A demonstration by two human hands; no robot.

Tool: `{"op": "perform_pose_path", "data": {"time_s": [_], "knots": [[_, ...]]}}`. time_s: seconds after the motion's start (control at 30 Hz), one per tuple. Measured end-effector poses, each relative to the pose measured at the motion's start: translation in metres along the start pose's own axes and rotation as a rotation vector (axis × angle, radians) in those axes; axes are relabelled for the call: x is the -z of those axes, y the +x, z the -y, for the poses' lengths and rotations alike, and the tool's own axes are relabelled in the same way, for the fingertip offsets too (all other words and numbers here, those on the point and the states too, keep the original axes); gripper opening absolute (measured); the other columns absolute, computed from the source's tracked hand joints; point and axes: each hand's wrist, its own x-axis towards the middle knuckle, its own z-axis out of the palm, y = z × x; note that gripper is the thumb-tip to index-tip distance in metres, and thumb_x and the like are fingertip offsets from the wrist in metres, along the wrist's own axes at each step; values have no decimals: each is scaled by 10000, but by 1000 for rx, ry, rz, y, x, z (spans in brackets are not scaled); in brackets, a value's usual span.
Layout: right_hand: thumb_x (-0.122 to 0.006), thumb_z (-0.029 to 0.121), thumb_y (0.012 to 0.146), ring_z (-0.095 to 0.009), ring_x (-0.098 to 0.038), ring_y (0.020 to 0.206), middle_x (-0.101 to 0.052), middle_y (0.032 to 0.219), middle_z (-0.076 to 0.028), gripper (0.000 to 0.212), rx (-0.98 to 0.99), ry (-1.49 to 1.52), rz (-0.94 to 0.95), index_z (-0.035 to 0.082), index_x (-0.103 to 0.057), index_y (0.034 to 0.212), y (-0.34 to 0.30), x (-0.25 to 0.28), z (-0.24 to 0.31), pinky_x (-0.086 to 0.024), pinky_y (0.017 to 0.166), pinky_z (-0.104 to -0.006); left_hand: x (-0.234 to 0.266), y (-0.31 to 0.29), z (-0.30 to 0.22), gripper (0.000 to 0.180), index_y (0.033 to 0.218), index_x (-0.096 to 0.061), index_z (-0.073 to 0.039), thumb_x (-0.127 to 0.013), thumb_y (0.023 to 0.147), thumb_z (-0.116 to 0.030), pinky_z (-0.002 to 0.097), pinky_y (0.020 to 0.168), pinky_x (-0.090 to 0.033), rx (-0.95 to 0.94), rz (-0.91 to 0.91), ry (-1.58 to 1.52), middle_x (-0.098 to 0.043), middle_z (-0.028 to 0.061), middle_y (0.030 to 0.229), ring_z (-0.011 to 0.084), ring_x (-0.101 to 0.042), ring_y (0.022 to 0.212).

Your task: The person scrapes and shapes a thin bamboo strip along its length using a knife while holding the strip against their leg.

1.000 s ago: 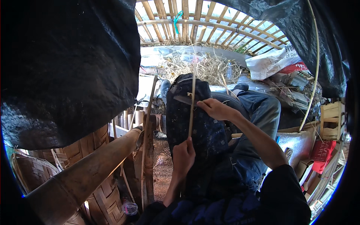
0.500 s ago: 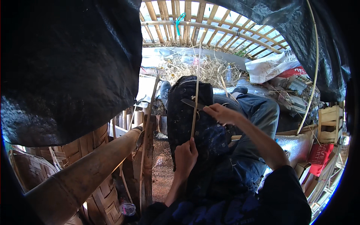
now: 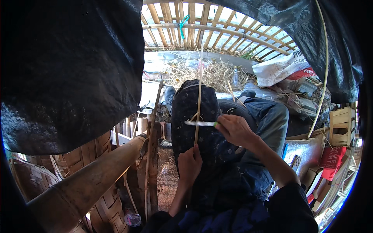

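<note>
A long, thin bamboo strip (image 3: pixel 199 93) runs away from me over a dark cloth (image 3: pixel 185 101) spread across my leg. My left hand (image 3: pixel 190 163) pinches its near end, thumb on top. In my right hand (image 3: pixel 235 130) is a knife (image 3: pixel 200 123), gripped by a handle with a bit of green showing. Its blade lies across the strip, a short way beyond my left hand, and catches bright light. A thin curled shaving stands up from the strip just past the blade. Most of the knife handle is hidden by my fingers.
A thick bamboo pole (image 3: pixel 93 171) slants in from the left, beside an upright wooden post (image 3: pixel 153 163). Black plastic sheeting (image 3: pixel 70 77) hangs at upper left. Beyond my feet lies a heap of shavings (image 3: pixel 211 75) before a slatted bamboo fence (image 3: pixel 217 27). A red bag (image 3: pixel 333 163) is at right.
My right hand has drawn the knife nearer along the strip, toward my left hand. The blade has turned and now shines, and a shaving curls up. My left hand keeps its hold.
</note>
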Motion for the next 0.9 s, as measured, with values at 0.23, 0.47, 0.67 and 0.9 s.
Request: {"op": "perform_pose_path", "data": {"time_s": [0.23,0.47,0.67,0.9], "knots": [[-493,324,896,-320,-590,611,-569,659,-129,306,-30,-175,92,23,-502,840,13,-10,-10,-458,517,-414,4,1,-4,402,641,-536,57,-439,923,-212,427,433,-315,18,34,-11,-479,216,512,352,-510,450],[-463,337,912,-353,-577,567,-558,596,-154,338,-98,-114,57,25,-478,782,19,-9,-20,-434,483,-444,2,-1,-1,385,640,-529,56,-443,922,-191,407,411,-282,-6,21,-30,-453,198,480,325,-470,395],[-452,324,921,-376,-563,567,-533,564,-172,327,-115,-90,95,33,-474,773,19,-15,-26,-423,493,-461,2,2,-2,373,600,-531,18,-465,909,-179,419,401,-355,-16,29,17,-493,193,484,359,-521,444],[-435,303,930,-404,-544,579,-508,547,-194,311,-126,-57,153,37,-467,772,27,-21,-25,-420,514,-475,-3,0,2,352,584,-518,17,-477,899,-135,418,386,-335,-111,-7,12,-481,187,469,354,-509,423]]}}
